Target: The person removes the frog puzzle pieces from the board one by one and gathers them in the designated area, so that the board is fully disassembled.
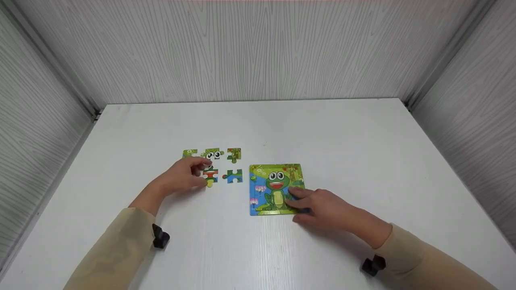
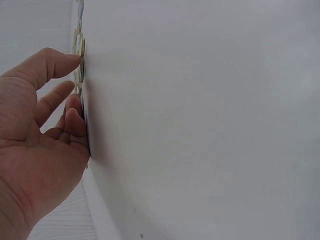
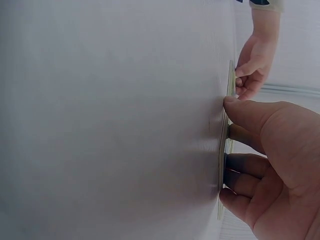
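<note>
In the head view, my left hand (image 1: pixel 183 175) has its thumb and index finger at opposite sides of a red-and-green puzzle piece (image 1: pixel 210 175) that lies on the table. The left wrist view shows the thumb of my left hand (image 2: pixel 45 115) touching the edge of the pieces (image 2: pixel 78 60), its other fingers bent. My right hand (image 1: pixel 322 207) rests at the right side of a square frog picture board (image 1: pixel 278 189), two fingers lying on its face. In the right wrist view, the thumb of my right hand (image 3: pixel 275 165) touches the board's edge (image 3: pixel 221 165).
Around the left hand lie more pieces: one with frog eyes (image 1: pixel 213 154), a green corner piece (image 1: pixel 189 153), a piece at the top right (image 1: pixel 234 154) and a blue-green one (image 1: pixel 234 176). The white table (image 1: pixel 342 133) meets a wood-grain panel (image 1: pixel 258 52) behind.
</note>
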A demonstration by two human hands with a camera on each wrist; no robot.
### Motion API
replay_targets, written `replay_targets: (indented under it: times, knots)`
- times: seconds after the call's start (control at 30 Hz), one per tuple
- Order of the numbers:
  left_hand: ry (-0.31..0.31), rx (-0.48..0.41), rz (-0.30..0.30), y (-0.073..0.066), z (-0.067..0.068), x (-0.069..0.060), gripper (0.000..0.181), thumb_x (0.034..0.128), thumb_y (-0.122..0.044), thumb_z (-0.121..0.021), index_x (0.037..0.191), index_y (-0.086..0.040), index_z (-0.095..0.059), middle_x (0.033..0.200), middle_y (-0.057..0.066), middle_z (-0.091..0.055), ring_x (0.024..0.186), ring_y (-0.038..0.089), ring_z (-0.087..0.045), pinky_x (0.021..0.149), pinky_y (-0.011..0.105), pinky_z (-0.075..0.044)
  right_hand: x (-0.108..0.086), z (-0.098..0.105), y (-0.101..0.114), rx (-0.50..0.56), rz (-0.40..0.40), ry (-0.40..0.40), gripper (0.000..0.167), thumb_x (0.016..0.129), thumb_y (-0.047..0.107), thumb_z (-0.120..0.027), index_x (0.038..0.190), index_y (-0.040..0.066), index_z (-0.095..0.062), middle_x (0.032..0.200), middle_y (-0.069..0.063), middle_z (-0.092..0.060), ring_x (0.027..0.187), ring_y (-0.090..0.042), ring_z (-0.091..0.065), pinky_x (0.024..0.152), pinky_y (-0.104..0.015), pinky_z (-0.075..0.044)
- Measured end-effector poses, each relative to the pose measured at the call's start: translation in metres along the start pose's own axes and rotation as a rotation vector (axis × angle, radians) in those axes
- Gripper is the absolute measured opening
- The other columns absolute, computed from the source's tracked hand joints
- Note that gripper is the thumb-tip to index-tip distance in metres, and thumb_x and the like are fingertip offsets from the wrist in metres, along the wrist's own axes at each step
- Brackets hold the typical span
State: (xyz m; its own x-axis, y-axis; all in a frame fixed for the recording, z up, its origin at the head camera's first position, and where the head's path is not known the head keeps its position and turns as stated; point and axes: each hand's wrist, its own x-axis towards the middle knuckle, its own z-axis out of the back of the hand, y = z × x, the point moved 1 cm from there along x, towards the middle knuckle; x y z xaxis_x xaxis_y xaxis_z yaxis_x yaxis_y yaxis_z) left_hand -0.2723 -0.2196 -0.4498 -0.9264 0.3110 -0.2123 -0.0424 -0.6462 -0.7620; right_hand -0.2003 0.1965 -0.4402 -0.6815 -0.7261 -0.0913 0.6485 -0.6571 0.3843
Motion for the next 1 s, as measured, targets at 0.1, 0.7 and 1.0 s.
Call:
replay_targets:
  times: [0.1, 0.7, 1.0]
  knots:
    - [-0.005, -0.002, 0.006, -0.002, 0.002, 0.000, 0.059, 0.0914, -0.009, -0.075, 0.148, -0.010, -0.059, 0.122, 0.012, -0.058, 0.111, 0.029, -0.049, 0.093, 0.039, -0.045, 0.000, -0.001, 0.000, -0.005, 0.006, -0.005, 0.050, 0.102, 0.033, -0.074, 0.146, 0.012, -0.065, 0.159, -0.018, -0.049, 0.139, -0.039, -0.056, 0.106, -0.055, -0.050]
    - [0.002, -0.012, -0.234, -0.066, -0.033, 0.008, 0.056, 0.0920, -0.020, -0.084, 0.143, -0.007, -0.064, 0.121, 0.017, -0.064, 0.109, 0.028, -0.059, 0.093, 0.041, -0.052, 0.000, 0.000, -0.001, 0.015, -0.006, -0.001, 0.050, 0.102, 0.034, -0.073, 0.146, 0.012, -0.064, 0.160, -0.017, -0.048, 0.140, -0.039, -0.054, 0.106, -0.056, -0.049]
    - [0.072, 0.049, -0.256, -0.087, -0.068, 0.024, 0.058, 0.0894, -0.025, -0.086, 0.141, -0.008, -0.066, 0.122, 0.010, -0.064, 0.110, 0.026, -0.056, 0.099, 0.042, -0.050, 0.001, 0.001, -0.001, -0.001, 0.021, -0.010, 0.050, 0.102, 0.035, -0.073, 0.146, 0.012, -0.065, 0.160, -0.017, -0.049, 0.138, -0.036, -0.056, 0.105, -0.054, -0.051]
